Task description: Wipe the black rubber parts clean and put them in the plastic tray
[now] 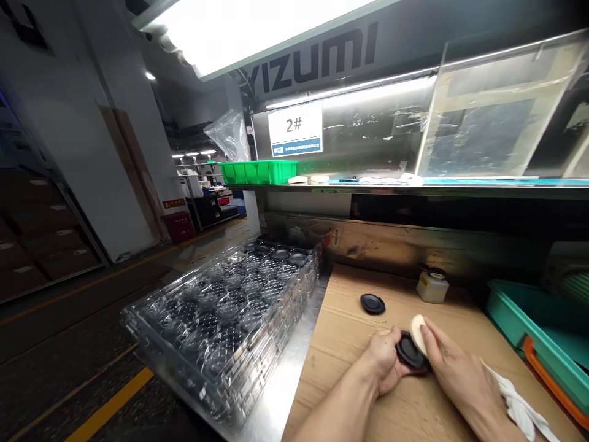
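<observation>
My left hand [386, 359] is closed round a black round plastic piece [411, 351] with a raised rim, held above the cardboard [338, 344]. Between the fingers of my right hand [453, 362] is a cream-coloured round pad [418, 334], tilted on edge against the upper right of that black piece. Farther back on the cardboard lies another black round piece [372, 304]. Behind my hands stands a small squarish whitish bottle [432, 288] with a dark cap. A white cloth [518, 402] lies beside my right wrist.
Stacked clear plastic trays [221, 319] with round black pieces in them fill the left. A teal bin [519, 313] with an orange handle [547, 374] stands at the right. Overhead, a metal shelf [391, 189] carries a green bin [260, 172] and small items.
</observation>
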